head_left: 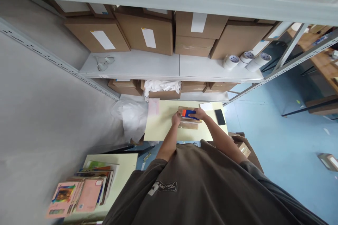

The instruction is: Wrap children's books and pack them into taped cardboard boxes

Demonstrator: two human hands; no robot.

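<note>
A small cardboard box [188, 126] with open flaps lies on the pale yellow table [163, 132] in front of me. Over it is a blue and orange object [190, 113], whose exact kind I cannot make out. My right hand [200, 113] is closed around its right end. At the box's left edge, my left hand [175, 119] has its fingers bent against the cardboard, thumb side up. A black phone [220, 117] rests to the right of my right hand, and a white card or box [206, 106] lies behind it.
Grey shelving with cardboard boxes [148, 33] rises behind the table. Tape rolls [231, 62] and glasses [103, 63] sit on one shelf. Clear plastic wrap [134, 117] bulges at the table's left. Books [88, 194] are stacked on a lower-left table.
</note>
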